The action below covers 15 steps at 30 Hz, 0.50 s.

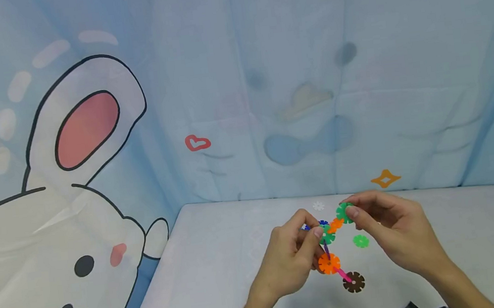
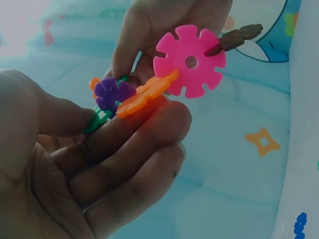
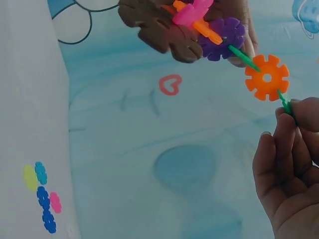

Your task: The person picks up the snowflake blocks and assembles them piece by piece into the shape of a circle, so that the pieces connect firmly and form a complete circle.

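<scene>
Both hands hold a chain of slotted plastic snowflake discs in the air above the white tabletop. My left hand (image 1: pixel 286 256) pinches a green disc (image 1: pixel 328 236) in the middle of the chain between thumb and forefinger. From there a purple disc (image 2: pixel 113 93), an orange disc (image 1: pixel 328 263), a pink disc (image 2: pixel 189 59) and a brown disc (image 1: pixel 353 282) follow, joined slot to slot. Toward the other end is a second orange disc (image 3: pixel 267 77). My right hand (image 1: pixel 399 230) pinches the green end disc (image 1: pixel 344 213), which meets that orange disc's edge.
A loose light green disc (image 1: pixel 361 241) and a white disc (image 1: pixel 318 206) lie on the tabletop (image 1: pixel 213 259). Blue discs (image 3: pixel 43 198), a yellow disc (image 3: pixel 30 177) and a pink disc (image 3: pixel 56 202) lie together. A blue printed curtain (image 1: pixel 292 67) stands behind the table.
</scene>
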{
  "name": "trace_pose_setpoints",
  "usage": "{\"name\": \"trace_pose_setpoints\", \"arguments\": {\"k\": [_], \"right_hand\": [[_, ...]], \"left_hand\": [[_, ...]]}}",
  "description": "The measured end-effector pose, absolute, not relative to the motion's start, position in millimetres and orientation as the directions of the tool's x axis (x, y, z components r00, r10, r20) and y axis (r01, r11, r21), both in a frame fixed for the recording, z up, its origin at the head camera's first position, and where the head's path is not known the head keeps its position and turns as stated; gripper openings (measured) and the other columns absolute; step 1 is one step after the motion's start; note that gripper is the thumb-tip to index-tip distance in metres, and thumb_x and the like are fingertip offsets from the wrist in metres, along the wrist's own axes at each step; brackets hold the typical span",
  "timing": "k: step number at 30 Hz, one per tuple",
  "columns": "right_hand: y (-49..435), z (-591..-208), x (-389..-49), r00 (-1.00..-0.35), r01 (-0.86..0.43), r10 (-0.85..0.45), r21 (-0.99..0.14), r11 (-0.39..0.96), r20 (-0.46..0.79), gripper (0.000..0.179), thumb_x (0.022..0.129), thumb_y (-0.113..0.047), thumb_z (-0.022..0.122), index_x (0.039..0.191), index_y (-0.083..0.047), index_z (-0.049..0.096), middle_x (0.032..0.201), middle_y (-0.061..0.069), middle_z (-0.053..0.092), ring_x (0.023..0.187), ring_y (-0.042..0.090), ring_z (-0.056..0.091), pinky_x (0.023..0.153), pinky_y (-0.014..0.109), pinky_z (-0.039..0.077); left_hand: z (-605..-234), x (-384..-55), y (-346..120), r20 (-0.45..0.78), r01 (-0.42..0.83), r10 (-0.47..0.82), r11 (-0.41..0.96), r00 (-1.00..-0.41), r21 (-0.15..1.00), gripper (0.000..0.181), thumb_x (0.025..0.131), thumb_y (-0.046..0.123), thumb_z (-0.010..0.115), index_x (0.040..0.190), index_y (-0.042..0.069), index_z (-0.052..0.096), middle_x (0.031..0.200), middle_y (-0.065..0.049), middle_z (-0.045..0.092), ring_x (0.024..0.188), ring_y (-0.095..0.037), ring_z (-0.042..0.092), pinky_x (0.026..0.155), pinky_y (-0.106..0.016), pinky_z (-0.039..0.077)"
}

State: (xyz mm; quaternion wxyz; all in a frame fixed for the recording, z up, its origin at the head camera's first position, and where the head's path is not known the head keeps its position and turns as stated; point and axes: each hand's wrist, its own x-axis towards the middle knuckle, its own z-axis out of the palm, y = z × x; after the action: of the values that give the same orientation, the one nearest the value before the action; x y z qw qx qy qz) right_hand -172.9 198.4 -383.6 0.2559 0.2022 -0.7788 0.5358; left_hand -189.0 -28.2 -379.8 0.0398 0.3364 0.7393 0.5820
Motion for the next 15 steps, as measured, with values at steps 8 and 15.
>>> {"name": "trace_pose_setpoints", "arguments": {"k": [8,15], "right_hand": [[202.1,-382.1,-172.2,-0.754,-0.626,-0.061,-0.688,0.368,0.654,0.027,0.091,0.014,0.072,0.097,-0.012,0.075,0.096,-0.008,0.077,0.071,0.008,0.066,0.065,0.017,0.057],[209.2,-382.4,-171.7,-0.758,-0.629,-0.096,-0.685,0.367,0.645,0.028,0.091,0.016,0.071,0.097,-0.011,0.074,0.102,-0.012,0.077,0.07,0.008,0.067,0.068,0.017,0.059]], "left_hand": [[-381.8,-187.2,-25.0,0.435,0.557,0.526,0.092,-0.731,0.825,0.016,0.113,0.014,0.049,0.102,0.003,0.055,0.071,-0.02,0.071,0.052,0.008,0.056,0.053,-0.021,0.061],[-384.7,-186.4,-19.8,0.5,0.65,0.55,0.107,-0.669,0.752,0.015,0.112,0.009,0.049,0.1,0.002,0.055,0.068,-0.015,0.07,0.053,0.008,0.056,0.052,-0.016,0.058]]}}
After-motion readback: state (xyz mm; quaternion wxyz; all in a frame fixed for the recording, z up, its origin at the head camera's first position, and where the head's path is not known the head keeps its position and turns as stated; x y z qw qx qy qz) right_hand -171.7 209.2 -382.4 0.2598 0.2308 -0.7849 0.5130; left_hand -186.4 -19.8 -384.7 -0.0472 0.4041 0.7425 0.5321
